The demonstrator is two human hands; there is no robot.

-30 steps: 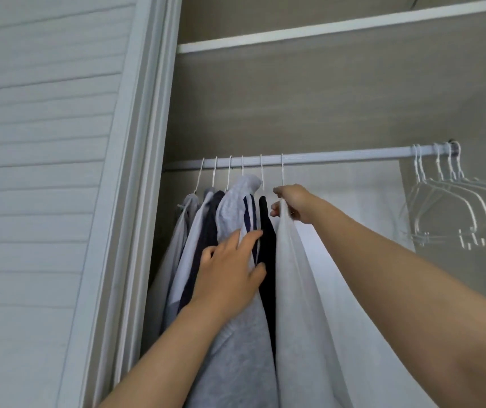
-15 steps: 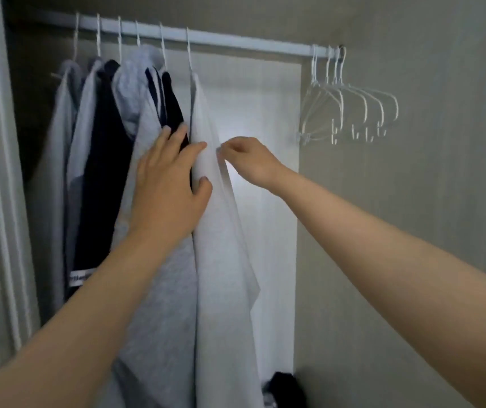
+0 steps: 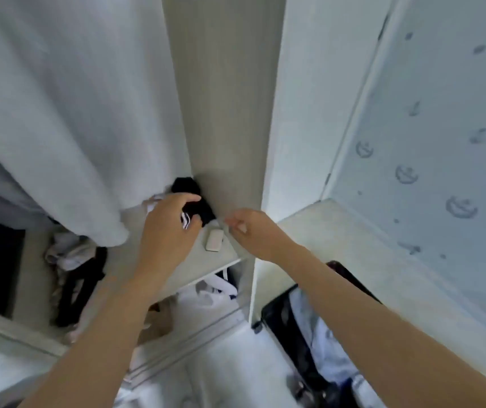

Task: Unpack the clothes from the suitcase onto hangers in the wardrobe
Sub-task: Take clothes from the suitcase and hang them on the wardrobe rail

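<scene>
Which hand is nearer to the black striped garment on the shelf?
Left. The left hand grips the black garment; the right hand is just right of it, apart.

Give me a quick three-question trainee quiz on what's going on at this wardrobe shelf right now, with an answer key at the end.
1. True or false: the left hand grips the black striped garment lying on the shelf.
2. Where is the small white object? A) inside the suitcase; B) on the shelf, between the left hand and the right hand; C) hanging from a hanger.
3. Fill in: the suitcase sits at the lower ____ of the view.
Key: 1 true; 2 B; 3 right.
</scene>
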